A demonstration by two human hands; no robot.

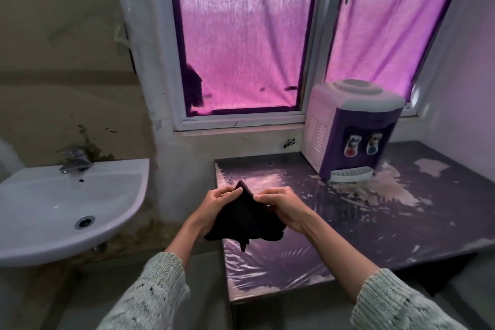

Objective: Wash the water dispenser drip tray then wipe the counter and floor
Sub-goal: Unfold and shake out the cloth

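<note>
At far left, a white wall-hung sink (67,211) with a chrome tap (75,162) at its back edge; basin bare, drain visible; stained, peeling wall behind it. Centre foreground: left hand (217,207) and right hand (281,207) both closed on a dark cloth (246,218), pinching its upper edge between thumbs and fingers, held above the near left corner of the counter (334,236); lower part of the cloth hangs loose between the wrists; pale knitted sleeves (152,292) on both forearms. Behind, a window (241,43) covered by pink-lit curtain fabric. Right of centre: dark counter with a glossy film, blotched with pale residue; heaviest patches lie in front of and to the right of the water dispenser (351,128); dispenser is white and purple, stands at the counter's back near the window sill, two taps on its face; drip tray (349,175) sits in place at the dispenser's base, white, slotted; well apart from the hands.
</note>
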